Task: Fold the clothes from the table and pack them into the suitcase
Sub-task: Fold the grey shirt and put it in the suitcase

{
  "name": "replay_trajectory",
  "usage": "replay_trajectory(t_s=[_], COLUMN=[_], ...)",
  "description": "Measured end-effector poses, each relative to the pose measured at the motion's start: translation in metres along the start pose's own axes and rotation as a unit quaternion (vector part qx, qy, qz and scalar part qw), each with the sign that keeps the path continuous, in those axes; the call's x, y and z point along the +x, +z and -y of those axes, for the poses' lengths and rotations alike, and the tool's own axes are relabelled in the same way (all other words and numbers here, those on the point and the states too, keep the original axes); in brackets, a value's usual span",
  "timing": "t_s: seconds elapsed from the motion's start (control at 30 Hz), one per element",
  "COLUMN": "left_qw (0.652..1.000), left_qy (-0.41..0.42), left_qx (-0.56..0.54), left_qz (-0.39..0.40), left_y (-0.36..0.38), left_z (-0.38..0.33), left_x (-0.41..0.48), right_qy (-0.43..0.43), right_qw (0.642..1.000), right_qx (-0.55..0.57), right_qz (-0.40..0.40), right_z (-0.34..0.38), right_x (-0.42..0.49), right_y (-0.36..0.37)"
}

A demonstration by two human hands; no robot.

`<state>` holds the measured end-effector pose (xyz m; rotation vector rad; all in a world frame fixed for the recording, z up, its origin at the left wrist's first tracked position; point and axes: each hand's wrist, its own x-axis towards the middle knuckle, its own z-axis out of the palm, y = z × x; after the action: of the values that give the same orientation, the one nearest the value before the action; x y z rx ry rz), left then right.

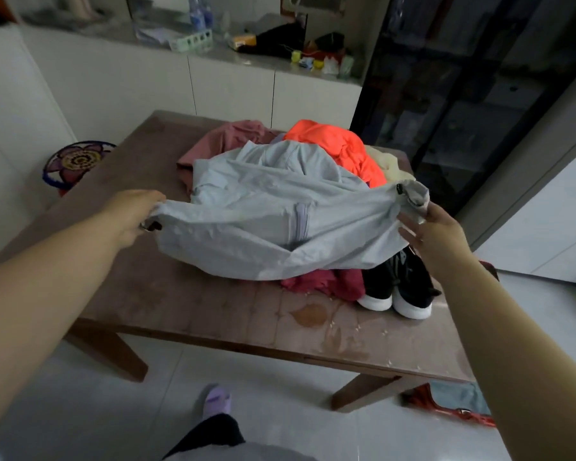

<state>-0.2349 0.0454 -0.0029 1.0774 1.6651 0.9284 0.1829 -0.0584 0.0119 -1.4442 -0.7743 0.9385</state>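
Pale blue-grey jacket [263, 207]: thin, matte, much creased. It is stretched sideways above the middle of the table [180, 311]. Its lower fold sags to the tabletop and its upper part lies back over the heap on the table's far half. A short grey zip [301, 221] runs upright near the middle of the cloth. One black toggle [152, 226] sits at the hem corner toward the table's left side, and a second toggle [400, 189] sits at the corner toward its right side.

Left hand [137, 211]: over the table's left part, fingers curled round the bunched hem corner, gripping it.

Right hand [436, 234]: over the table's right part, pinching the opposite corner. The fingers lie on the front of the cloth and the thumb is hidden behind it.

Heap on the table:
- An orange garment [333, 141], bright and crumpled, at the far right.
- A pink garment [226, 138] at the far middle, partly under the jacket.
- A cream garment [393, 168] by the right edge.
- A dark red garment [326, 281] showing below the jacket, toward the near edge.
- Black shoes [396, 291] with white soles, just beside the dark red garment at the table's near right.

The tabletop is brown and glossy. A flower-patterned stool [77, 161] stands off the table's left side. A purple slipper [217, 400] is on the floor before the table's near edge. A red and blue object [453, 404] lies on the floor below the near right corner; I cannot tell what it is.
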Motion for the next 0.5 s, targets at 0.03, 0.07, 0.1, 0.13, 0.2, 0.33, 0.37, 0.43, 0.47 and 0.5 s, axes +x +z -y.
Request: replay_trajectory(t_s=[0.03, 0.07, 0.1, 0.13, 0.2, 0.33, 0.37, 0.43, 0.47, 0.5], left_qw=[0.999, 0.997, 0.995, 0.991, 0.978, 0.963, 0.953, 0.890, 0.860, 0.847], left_qy=[-0.026, -0.032, -0.022, -0.010, -0.001, 0.022, 0.040, 0.092, 0.126, 0.149], left_qx=[-0.036, -0.054, -0.051, -0.057, -0.081, 0.077, 0.160, 0.383, 0.453, 0.480], left_qz=[0.018, 0.048, 0.085, 0.118, 0.191, 0.258, 0.256, 0.230, 0.199, 0.173], left_y=[0.001, 0.002, 0.002, 0.004, 0.008, 0.024, 0.032, 0.052, 0.058, 0.064], left_z=[-0.005, -0.011, -0.015, -0.021, -0.036, -0.049, -0.046, -0.039, -0.032, -0.027], left_x=[0.008, 0.017, 0.031, 0.042, 0.064, 0.122, 0.133, 0.160, 0.160, 0.164], right_qy=[-0.014, -0.027, -0.036, -0.041, -0.039, -0.036, -0.036, -0.020, -0.013, 0.001], right_qw=[0.998, 0.993, 0.986, 0.978, 0.963, 0.944, 0.936, 0.914, 0.907, 0.905], right_qx=[-0.054, -0.108, -0.155, -0.195, -0.253, -0.307, -0.331, -0.380, -0.399, -0.402], right_qz=[-0.010, -0.025, -0.043, -0.057, -0.079, -0.114, -0.117, -0.139, -0.136, -0.140], right_z=[-0.003, -0.003, -0.004, -0.003, -0.001, 0.003, 0.003, -0.001, -0.002, -0.007], right_x=[0.015, 0.029, 0.042, 0.055, 0.076, 0.112, 0.118, 0.137, 0.137, 0.141], right_y=[0.002, 0.005, 0.007, 0.009, 0.015, 0.031, 0.032, 0.034, 0.033, 0.031])
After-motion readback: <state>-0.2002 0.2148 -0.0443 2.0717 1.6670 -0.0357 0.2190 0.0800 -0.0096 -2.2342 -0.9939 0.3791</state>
